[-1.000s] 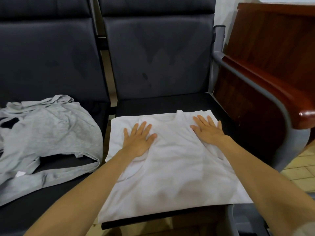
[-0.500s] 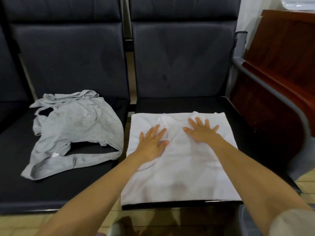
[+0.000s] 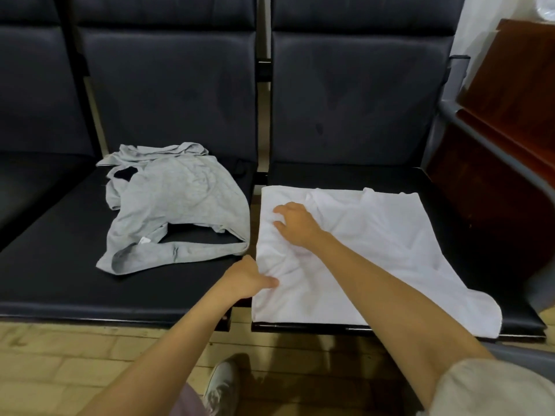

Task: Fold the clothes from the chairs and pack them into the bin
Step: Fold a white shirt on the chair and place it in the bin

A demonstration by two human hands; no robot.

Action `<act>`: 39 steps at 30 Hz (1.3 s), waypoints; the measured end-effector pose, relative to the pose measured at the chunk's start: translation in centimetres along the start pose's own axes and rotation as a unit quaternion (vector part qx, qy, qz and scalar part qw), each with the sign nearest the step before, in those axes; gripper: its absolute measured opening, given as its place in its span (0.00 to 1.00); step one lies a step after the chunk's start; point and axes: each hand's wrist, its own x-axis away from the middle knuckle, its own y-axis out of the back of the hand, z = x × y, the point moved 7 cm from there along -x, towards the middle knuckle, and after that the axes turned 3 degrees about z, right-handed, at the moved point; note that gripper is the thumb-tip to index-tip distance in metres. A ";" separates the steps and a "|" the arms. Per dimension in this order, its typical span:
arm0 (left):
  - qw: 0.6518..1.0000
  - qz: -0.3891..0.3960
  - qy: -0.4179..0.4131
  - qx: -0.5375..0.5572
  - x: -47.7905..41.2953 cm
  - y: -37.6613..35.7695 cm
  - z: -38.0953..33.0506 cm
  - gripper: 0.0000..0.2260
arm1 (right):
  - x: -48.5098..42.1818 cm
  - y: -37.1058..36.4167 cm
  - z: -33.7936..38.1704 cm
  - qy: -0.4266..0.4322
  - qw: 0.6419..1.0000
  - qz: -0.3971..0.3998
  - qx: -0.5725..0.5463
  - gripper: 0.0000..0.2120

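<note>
Seating fills most of the frame: 2 dark padded chairs [image 3: 180, 283] side by side, with a wooden cabinet [image 3: 495, 139] at the right edge and a pale floor [image 3: 60, 355] along the bottom. No bin shows anywhere in this view.

On the right seat lies the white shirt [image 3: 384, 250], spread nearly flat. Its lower right corner droops over the seat's front edge. The grey garment [image 3: 180, 205] lies crumpled and unfolded on the left seat, its lower strap ending just beside the gap between the seats.

Both hands are on the shirt's left side. The left hand [image 3: 250, 279], in the lower centre, grips the left edge with its thumb on top. The right hand [image 3: 295, 225], above it, has its fingers curled down into the cloth and seems to pinch up a ridge.

My main worry is slippage. If the left side is lifted and carried across, the smooth seat may let the whole shirt travel, and the overhanging corner could pull it to the floor. The 2 hands hold at different depths from the edge, so the fold line may come out slanted. The grey strap lies close enough to the left hand to be snagged.
</note>
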 end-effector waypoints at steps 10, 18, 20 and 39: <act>0.989 0.102 0.018 0.103 -0.5 0.2 1.5 0.11 | -7.1 -4.5 1.9 -0.138 0.970 0.158 0.120 0.27; 0.971 0.095 0.000 0.218 1.1 2.1 -0.5 0.04 | -7.2 -0.6 1.1 -0.085 0.990 0.019 -0.109 0.24; 0.969 0.083 -0.033 0.232 1.9 2.2 -2.2 0.05 | -5.9 2.4 0.1 -0.071 0.977 -0.049 -0.194 0.22; 0.972 0.076 -0.220 0.039 1.4 -11.9 -16.8 0.09 | 5.9 8.8 -22.6 -0.223 0.974 -0.034 0.015 0.23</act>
